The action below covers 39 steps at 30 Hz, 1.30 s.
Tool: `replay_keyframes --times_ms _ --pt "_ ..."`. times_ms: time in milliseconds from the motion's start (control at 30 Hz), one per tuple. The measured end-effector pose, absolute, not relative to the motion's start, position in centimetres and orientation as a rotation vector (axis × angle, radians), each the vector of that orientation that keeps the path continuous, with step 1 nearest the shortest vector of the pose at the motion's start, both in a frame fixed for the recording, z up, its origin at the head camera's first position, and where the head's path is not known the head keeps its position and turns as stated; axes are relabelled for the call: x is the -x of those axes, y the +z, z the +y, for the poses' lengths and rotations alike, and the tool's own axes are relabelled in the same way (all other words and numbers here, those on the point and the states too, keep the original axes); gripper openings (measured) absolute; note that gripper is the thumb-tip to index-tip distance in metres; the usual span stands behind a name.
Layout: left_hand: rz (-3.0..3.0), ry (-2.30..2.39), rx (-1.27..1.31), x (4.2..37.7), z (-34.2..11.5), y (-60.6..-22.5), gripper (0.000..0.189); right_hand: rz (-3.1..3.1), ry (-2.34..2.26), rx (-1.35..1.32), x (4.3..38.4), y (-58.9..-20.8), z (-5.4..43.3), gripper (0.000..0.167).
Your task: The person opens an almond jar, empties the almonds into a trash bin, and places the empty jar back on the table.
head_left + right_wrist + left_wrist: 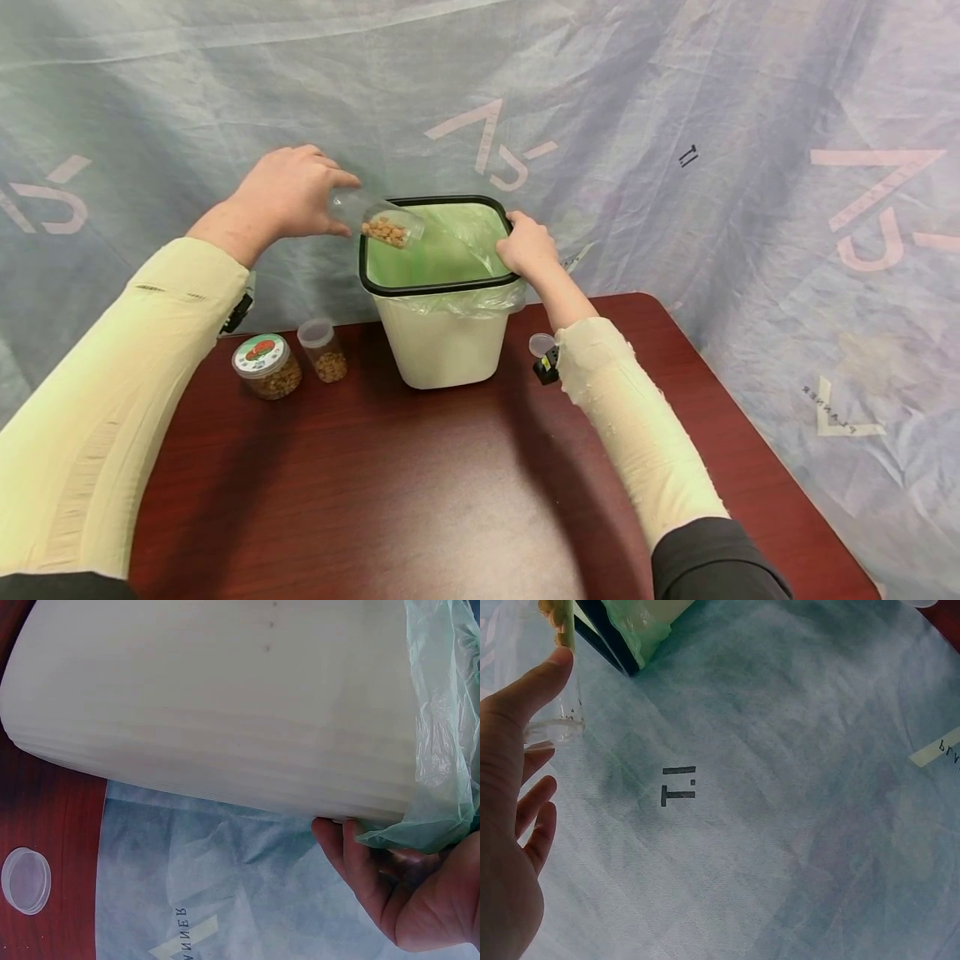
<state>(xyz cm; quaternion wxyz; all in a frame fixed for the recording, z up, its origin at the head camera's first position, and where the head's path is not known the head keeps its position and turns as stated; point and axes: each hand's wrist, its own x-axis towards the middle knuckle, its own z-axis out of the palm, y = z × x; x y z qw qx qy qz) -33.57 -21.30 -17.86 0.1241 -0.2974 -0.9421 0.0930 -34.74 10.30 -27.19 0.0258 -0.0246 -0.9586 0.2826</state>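
My left hand [288,196] grips a clear plastic jar [375,218] near its base, thumb and fingers on either side. The jar lies tipped, its mouth end over the left part of the bin's opening, and tan nut-like pieces [386,232] rest along its lower side. Below it stands a white trash bin [442,342] with a black rim [438,290] and a pale green plastic liner [450,250]. At the bin's right side my right hand [528,246] holds the rim; in the right wrist view its fingers [364,870] reach under the liner's overhang against the bin wall.
Left of the bin on the dark red table [420,467] stand a jar with a white and green lid [262,354] and a smaller lidded jar [322,354], both holding tan pieces. A loose clear lid [26,881] lies right of the bin. A grey cloth [637,125] hangs behind.
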Motion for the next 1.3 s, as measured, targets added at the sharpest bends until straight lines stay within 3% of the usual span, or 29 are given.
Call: replay_keyframes --times_ms 1300 --pt "-2.662 0.240 0.922 33.45 -21.13 -18.21 0.068 -2.951 0.888 0.072 34.45 -27.13 10.40 0.063"
